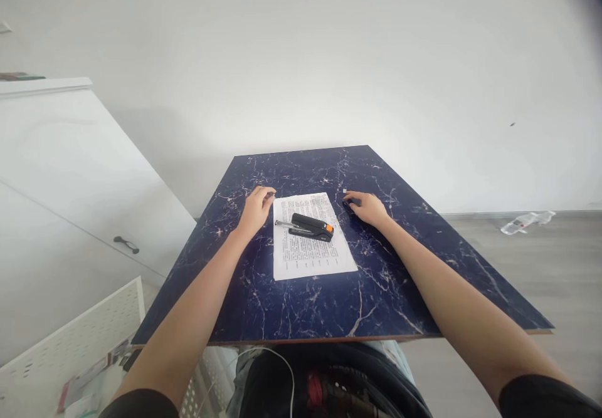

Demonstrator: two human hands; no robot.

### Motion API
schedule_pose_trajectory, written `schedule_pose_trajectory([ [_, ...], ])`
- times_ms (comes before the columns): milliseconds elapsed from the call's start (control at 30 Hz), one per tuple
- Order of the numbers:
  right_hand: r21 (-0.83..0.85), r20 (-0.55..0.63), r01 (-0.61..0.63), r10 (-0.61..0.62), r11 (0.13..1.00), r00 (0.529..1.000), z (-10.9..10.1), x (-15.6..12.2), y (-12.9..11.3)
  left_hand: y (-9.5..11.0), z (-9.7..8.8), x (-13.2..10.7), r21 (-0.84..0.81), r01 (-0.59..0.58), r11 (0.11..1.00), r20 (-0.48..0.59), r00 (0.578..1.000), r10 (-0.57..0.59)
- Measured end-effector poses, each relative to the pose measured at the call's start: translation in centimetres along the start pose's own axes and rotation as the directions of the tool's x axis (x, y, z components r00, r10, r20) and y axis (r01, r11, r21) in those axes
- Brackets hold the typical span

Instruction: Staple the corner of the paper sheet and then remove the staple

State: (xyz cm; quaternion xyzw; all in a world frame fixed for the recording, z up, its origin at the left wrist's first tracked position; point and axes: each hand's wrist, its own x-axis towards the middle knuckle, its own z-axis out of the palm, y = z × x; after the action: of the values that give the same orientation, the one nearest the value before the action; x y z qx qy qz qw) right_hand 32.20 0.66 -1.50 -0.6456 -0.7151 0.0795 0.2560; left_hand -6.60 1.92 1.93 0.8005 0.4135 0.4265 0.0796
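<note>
A printed stack of white paper (310, 263) lies on the dark blue marbled table (301, 318). Across it rests a black stapler (310, 229) with an orange patch, a metal piece sticking out at its left end. My left hand (256, 208) rests by the paper's upper left corner, fingers loosely curved and apart, holding nothing that I can see. To the right of the paper, my right hand (369, 208) lies on the table with its fingers apart. Just beyond its fingertips sits a small silvery-white piece (345, 190), possibly staples; whether they touch is unclear.
A white cabinet (70, 173) with a dark handle stands at the left, above a white perforated basket (108, 318) holding packets. A white cable (286, 368) hangs over my lap. Clear plastic packaging (527, 222) lies on the floor by the wall.
</note>
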Motion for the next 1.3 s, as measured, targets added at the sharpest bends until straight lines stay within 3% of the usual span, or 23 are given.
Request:
schedule_pose_trajectory([
  [133, -0.016, -0.004, -0.016, 0.015, 1.0, 1.0, 0.2, 0.0, 0.2, 2.4, -0.4, -1.1, -0.195, 0.032, 0.98, 0.107, 0.994, -0.012],
  [333, 0.043, -0.048, -0.022, 0.024, 0.999, 0.999, 0.1, -0.3, -0.5, 1.5, -1.7, -1.9, -0.258, 0.15, 0.954, 0.237, 0.967, -0.088],
  [467, 0.216, -0.165, 0.043, -0.007, 0.975, 0.986, 0.0, -1.0, -3.5, 2.5, -1.2, -1.8, -0.331, 0.156, 0.931, 0.255, 0.964, -0.071],
  [567, 0.298, -0.208, 0.227, -0.169, 0.927, 0.963, -0.1, -2.1, -6.7, 3.1, -0.6, -2.0, -0.339, 0.098, 0.936, 0.26, 0.965, -0.006],
  [700, 0.401, -0.133, 0.428, -0.41, 0.81, 0.902, -0.4, -3.9, -10.1, 2.8, -0.5, -2.2, -0.354, 0.083, 0.931, 0.324, 0.945, 0.038],
  [867, 0.395, -0.034, 0.488, -0.519, 0.778, 0.854, -0.6, -4.9, -11.4, 2.5, -0.8, -2.0, -0.315, 0.093, 0.944, 0.336, 0.942, 0.019],
  [1000, 0.301, 0.06, 0.454, -0.492, 0.838, 0.869, -0.2, -5.0, -11.2, 2.7, -0.6, -1.9, -0.261, 0.091, 0.961, 0.399, 0.916, 0.022],
  [1133, 0.309, 0.187, 0.362, -0.429, 0.879, 0.884, 0.0, -5.1, -11.3, 2.6, -0.2, -2.0, -0.268, 0.122, 0.956, 0.422, 0.907, 0.003],
  [1300, 0.275, 0.204, 0.361, -0.421, 0.891, 0.884, 0.0, -5.3, -11.4, 2.1, 0.0, -2.1, -0.289, 0.182, 0.94, 0.454, 0.89, -0.033],
])
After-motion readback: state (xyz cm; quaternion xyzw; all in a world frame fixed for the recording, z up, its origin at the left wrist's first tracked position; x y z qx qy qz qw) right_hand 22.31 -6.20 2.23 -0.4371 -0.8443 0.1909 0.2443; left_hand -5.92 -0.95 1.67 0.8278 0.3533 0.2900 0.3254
